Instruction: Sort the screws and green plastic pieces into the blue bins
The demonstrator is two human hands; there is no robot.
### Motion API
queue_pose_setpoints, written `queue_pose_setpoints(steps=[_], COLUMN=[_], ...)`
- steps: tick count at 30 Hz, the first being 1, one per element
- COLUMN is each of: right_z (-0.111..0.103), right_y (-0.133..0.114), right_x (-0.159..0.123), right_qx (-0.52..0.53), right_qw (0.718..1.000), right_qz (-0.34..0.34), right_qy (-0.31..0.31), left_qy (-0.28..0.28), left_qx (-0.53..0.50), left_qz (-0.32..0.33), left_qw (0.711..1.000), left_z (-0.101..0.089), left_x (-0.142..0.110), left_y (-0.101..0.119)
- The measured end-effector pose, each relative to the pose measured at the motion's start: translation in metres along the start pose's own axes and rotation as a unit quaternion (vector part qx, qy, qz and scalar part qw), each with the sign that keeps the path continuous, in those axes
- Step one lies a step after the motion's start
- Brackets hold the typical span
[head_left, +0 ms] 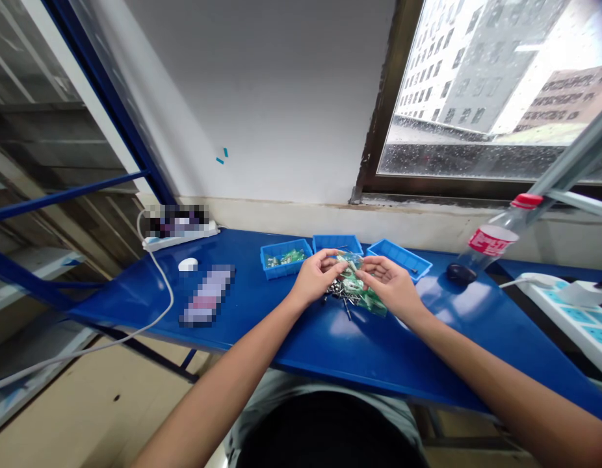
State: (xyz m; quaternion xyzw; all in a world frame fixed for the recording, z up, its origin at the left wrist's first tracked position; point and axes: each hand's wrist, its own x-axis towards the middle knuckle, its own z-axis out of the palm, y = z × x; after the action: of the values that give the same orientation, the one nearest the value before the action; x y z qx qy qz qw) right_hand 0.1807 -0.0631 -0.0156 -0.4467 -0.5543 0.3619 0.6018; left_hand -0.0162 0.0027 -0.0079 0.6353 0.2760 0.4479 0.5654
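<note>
blue table [242, 312] against a white wall. clear and green packet [351, 261]: between the fingertips of left hand [320, 276] and right hand [386, 281], both pinching its edges. below the fingers: metal screws [344, 294], loose pile. beyond the fingers: three blue trays [287, 275]. right of them: bottle, red cap [491, 242].

A clear bottle [487, 242] with a red cap stands tilted in view at the right of the blue counter [233, 253], near a white power strip [569, 312]. Behind are a wall [281, 104] and a window [491, 91].
</note>
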Motion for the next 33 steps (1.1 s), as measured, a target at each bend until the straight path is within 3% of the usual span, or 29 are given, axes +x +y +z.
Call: queue_pose_setpoints(steps=[7, 12, 15, 18, 25, 33], right_z=[-0.009, -0.015, -0.016, -0.014, -0.006, -0.005], right_y=[0.008, 0.01, 0.009, 0.007, 0.0, 0.002], right_x=[0.002, 0.004, 0.004, 0.003, -0.002, -0.001], right_qx=[-0.059, -0.143, -0.169, -0.137, -0.069, -0.03], right_qw=[0.998, 0.984, 0.978, 0.986, 0.993, 0.996], right_qz=[-0.004, -0.1, -0.113, -0.093, -0.086, -0.066], right_qy=[0.014, 0.019, 0.05, 0.031, -0.052, -0.047], left_qy=[-0.017, -0.011, -0.016, -0.022, -0.014, 0.013], left_qx=[-0.007, 0.085, 0.116, 0.148, 0.117, 0.156], left_qz=[0.016, 0.083, 0.051, 0.022, 0.06, 0.075], left_qw=[1.0, 0.993, 0.992, 0.989, 0.991, 0.985], left_z=[-0.002, -0.007, -0.007, -0.005, -0.001, -0.006], left_x=[0.001, 0.003, 0.001, -0.001, -0.005, -0.003], left_y=[0.002, 0.004, 0.003, 0.003, 0.005, 0.008])
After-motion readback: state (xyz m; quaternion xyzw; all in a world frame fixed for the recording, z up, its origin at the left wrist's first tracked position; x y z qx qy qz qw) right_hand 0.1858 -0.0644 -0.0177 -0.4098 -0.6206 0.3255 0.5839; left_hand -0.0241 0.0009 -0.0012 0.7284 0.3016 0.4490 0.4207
